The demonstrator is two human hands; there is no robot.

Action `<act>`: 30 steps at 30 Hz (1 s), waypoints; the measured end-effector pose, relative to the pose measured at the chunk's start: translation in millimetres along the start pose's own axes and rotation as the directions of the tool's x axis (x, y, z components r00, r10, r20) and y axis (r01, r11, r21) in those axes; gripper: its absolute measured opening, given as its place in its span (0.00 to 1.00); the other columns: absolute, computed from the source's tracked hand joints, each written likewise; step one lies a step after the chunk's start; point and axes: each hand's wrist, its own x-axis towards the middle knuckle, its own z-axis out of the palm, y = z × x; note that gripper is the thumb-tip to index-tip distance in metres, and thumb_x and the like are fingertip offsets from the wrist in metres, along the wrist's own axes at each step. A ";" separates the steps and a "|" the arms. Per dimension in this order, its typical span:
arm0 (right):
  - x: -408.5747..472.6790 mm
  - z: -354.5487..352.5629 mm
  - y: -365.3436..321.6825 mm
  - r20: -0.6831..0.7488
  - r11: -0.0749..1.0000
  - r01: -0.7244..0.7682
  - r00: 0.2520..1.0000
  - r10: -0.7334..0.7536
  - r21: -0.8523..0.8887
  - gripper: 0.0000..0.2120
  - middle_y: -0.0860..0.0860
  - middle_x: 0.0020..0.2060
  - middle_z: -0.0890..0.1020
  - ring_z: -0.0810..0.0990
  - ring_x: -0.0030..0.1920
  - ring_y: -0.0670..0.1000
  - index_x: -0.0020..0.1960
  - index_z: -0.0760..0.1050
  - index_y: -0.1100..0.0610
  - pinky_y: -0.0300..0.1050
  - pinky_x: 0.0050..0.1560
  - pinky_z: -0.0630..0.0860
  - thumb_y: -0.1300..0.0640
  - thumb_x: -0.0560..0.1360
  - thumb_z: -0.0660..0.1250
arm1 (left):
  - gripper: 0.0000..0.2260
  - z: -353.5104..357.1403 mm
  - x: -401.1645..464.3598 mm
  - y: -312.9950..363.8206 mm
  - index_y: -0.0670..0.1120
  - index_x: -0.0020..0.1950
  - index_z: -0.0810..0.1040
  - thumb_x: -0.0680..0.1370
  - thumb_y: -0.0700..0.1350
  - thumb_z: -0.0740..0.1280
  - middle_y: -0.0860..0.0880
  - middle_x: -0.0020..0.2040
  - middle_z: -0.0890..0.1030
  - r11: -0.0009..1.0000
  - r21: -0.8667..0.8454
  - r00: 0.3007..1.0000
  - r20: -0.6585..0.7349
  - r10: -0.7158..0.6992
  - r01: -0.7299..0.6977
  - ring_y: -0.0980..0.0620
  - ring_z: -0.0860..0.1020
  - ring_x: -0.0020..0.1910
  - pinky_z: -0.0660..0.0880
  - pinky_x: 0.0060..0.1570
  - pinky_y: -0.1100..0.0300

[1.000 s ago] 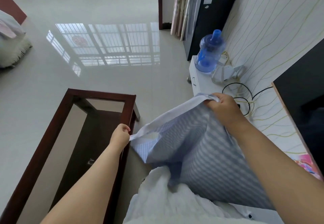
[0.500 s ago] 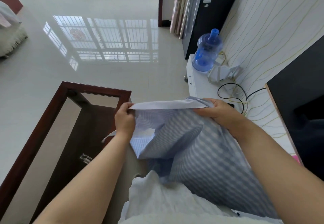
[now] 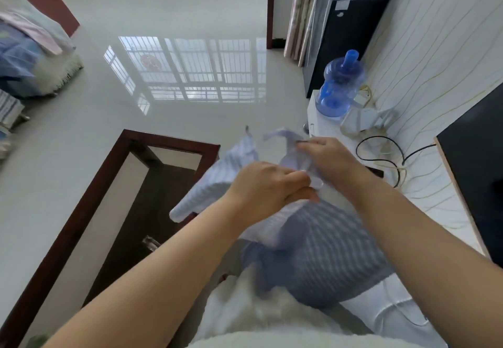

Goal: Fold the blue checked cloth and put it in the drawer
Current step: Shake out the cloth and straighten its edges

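The blue checked cloth [image 3: 321, 255] hangs bunched in front of me, held up in the air over my white garment. My left hand [image 3: 269, 187] grips a folded part of its upper edge, fingers curled round the fabric. Just beside it, my right hand [image 3: 324, 157] pinches another part of the same edge, and a loose corner sticks up past its fingers. The two hands almost touch. A flap of the cloth droops to the left of my left hand. No drawer can be made out in this view.
A dark wood, glass-topped coffee table [image 3: 81, 211] stands at my left. A white low cabinet [image 3: 324, 127] along the right wall carries a blue water bottle [image 3: 340, 86] and black cables [image 3: 381, 154]. A sofa with fabrics [image 3: 24, 56] sits far left; glossy floor lies between.
My left hand has swung right and up with its end of the cloth until it meets my right hand. The cloth's top edge, stretched wide before, is now doubled over.
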 end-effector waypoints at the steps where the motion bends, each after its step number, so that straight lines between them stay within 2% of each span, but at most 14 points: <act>1: -8.2 8.0 2.1 0.090 1.000 0.020 0.996 -0.019 -0.012 0.12 0.53 0.31 0.77 0.75 0.33 0.48 0.40 0.79 0.62 0.41 0.36 0.73 0.59 0.78 0.62 | 0.16 4.1 3.0 5.2 0.49 0.38 0.84 0.76 0.56 0.63 0.52 0.28 0.80 1.000 0.027 1.000 -0.026 -0.011 0.012 0.50 0.76 0.23 0.67 0.22 0.64; 3: -25.8 12.3 3.0 0.243 0.999 0.012 0.970 -0.022 0.044 0.16 0.53 0.35 0.79 0.79 0.38 0.48 0.45 0.79 0.66 0.42 0.42 0.74 0.58 0.81 0.57 | 0.15 9.1 4.2 7.0 0.50 0.39 0.84 0.75 0.56 0.63 0.54 0.29 0.81 0.994 0.085 0.996 -0.067 -0.058 0.064 0.52 0.76 0.23 0.65 0.23 0.65; 6: -43.4 4.5 2.6 0.512 0.999 0.015 0.858 -0.038 0.048 0.17 0.37 0.43 0.83 0.81 0.51 0.37 0.51 0.78 0.51 0.32 0.52 0.75 0.51 0.82 0.50 | 0.16 18.1 -4.6 3.5 0.47 0.36 0.82 0.74 0.57 0.63 0.51 0.25 0.79 0.981 0.083 0.983 -0.076 -0.168 0.175 0.49 0.74 0.20 0.65 0.21 0.64; 8: -47.2 3.6 5.0 0.587 0.993 0.086 0.809 -0.022 -0.082 0.06 0.34 0.35 0.82 0.80 0.43 0.33 0.45 0.76 0.49 0.28 0.45 0.73 0.57 0.78 0.62 | 0.15 22.3 -8.2 5.2 0.45 0.34 0.79 0.73 0.55 0.65 0.49 0.23 0.76 0.965 0.094 0.969 -0.037 -0.243 0.246 0.46 0.73 0.19 0.66 0.21 0.64; 9: -43.2 2.6 12.0 0.577 0.982 0.125 0.817 -0.022 -0.139 0.07 0.36 0.31 0.81 0.79 0.38 0.33 0.42 0.76 0.51 0.28 0.42 0.73 0.62 0.75 0.67 | 0.16 21.1 -6.8 8.3 0.45 0.37 0.79 0.74 0.57 0.64 0.49 0.25 0.78 0.949 0.085 0.951 0.039 -0.307 0.303 0.46 0.75 0.22 0.67 0.23 0.62; 11: -36.2 0.4 20.3 0.532 0.957 0.190 0.846 -0.045 -0.220 0.06 0.41 0.29 0.79 0.77 0.35 0.37 0.39 0.78 0.54 0.30 0.40 0.73 0.64 0.72 0.71 | 0.16 10.3 -1.3 9.3 0.48 0.47 0.76 0.76 0.60 0.62 0.51 0.32 0.78 0.864 0.013 0.826 0.289 -0.484 0.503 0.49 0.77 0.32 0.69 0.31 0.59; 13: -32.1 -4.4 24.5 0.499 0.954 0.195 0.864 -0.059 -0.226 0.03 0.44 0.30 0.78 0.76 0.35 0.42 0.41 0.79 0.58 0.34 0.39 0.72 0.62 0.71 0.73 | 0.15 -1.7 -4.6 -4.5 0.50 0.50 0.71 0.76 0.61 0.63 0.55 0.35 0.76 0.761 -0.014 0.655 0.521 -0.548 0.648 0.55 0.75 0.35 0.72 0.35 0.59; 15: -27.8 -14.3 28.7 0.464 0.959 0.174 0.884 -0.053 -0.222 0.05 0.47 0.30 0.75 0.73 0.34 0.44 0.39 0.77 0.60 0.38 0.38 0.69 0.61 0.71 0.73 | 0.13 -13.5 -16.4 -24.8 0.53 0.50 0.72 0.74 0.61 0.65 0.55 0.37 0.77 0.719 0.069 0.483 0.695 -0.532 0.692 0.55 0.77 0.37 0.74 0.38 0.59; 17: -25.8 -25.7 29.3 0.406 0.959 0.164 0.912 -0.059 -0.230 0.10 0.49 0.30 0.73 0.71 0.33 0.44 0.37 0.74 0.62 0.37 0.38 0.67 0.60 0.71 0.73 | 0.10 -18.9 -35.9 -42.7 0.52 0.48 0.74 0.74 0.57 0.67 0.55 0.36 0.76 0.730 0.247 0.289 0.801 -0.524 0.637 0.51 0.78 0.40 0.74 0.42 0.59; 19: -23.9 -33.7 28.1 0.328 0.966 0.136 0.943 -0.058 -0.219 0.13 0.50 0.29 0.71 0.69 0.31 0.44 0.35 0.70 0.62 0.32 0.34 0.66 0.58 0.72 0.73 | 0.09 -12.7 -58.5 -60.4 0.49 0.43 0.76 0.74 0.55 0.66 0.52 0.35 0.77 0.718 0.365 0.208 0.792 -0.574 0.593 0.47 0.80 0.43 0.76 0.47 0.54; 23: -15.4 -35.2 32.9 0.165 0.978 0.109 0.983 -0.080 -0.176 0.13 0.52 0.29 0.69 0.67 0.29 0.44 0.35 0.70 0.62 0.29 0.28 0.64 0.59 0.72 0.72 | 0.11 -1.4 -100.5 -93.3 0.47 0.35 0.77 0.74 0.51 0.68 0.49 0.32 0.78 0.484 0.231 0.226 0.664 -0.712 0.844 0.49 0.78 0.35 0.75 0.38 0.57; 25: -12.1 -31.7 36.7 0.084 0.985 0.099 0.993 -0.087 -0.139 0.13 0.53 0.30 0.70 0.69 0.29 0.44 0.36 0.71 0.63 0.30 0.28 0.65 0.57 0.72 0.72 | 0.10 -2.8 -120.4 -103.8 0.43 0.38 0.79 0.76 0.47 0.69 0.44 0.36 0.80 0.275 0.025 0.215 0.558 -0.802 0.961 0.48 0.78 0.37 0.71 0.39 0.60; 27: -9.7 -27.2 39.9 0.030 0.994 0.074 0.997 -0.072 -0.085 0.16 0.54 0.31 0.71 0.70 0.30 0.46 0.40 0.71 0.68 0.31 0.28 0.66 0.57 0.73 0.72 | 0.06 -8.7 -133.0 -107.0 0.43 0.44 0.83 0.76 0.45 0.70 0.44 0.42 0.84 0.065 -0.249 0.179 0.468 -0.865 0.966 0.50 0.81 0.45 0.72 0.42 0.63; 30: -7.7 -18.3 42.0 -0.012 0.996 0.066 0.998 -0.067 -0.055 0.13 0.54 0.32 0.73 0.72 0.32 0.46 0.41 0.73 0.67 0.35 0.32 0.69 0.56 0.74 0.71 | 0.02 -12.5 -147.4 -112.5 0.47 0.46 0.83 0.75 0.43 0.70 0.47 0.45 0.84 -0.083 -0.491 0.115 0.360 -0.926 0.867 0.50 0.80 0.51 0.73 0.48 0.61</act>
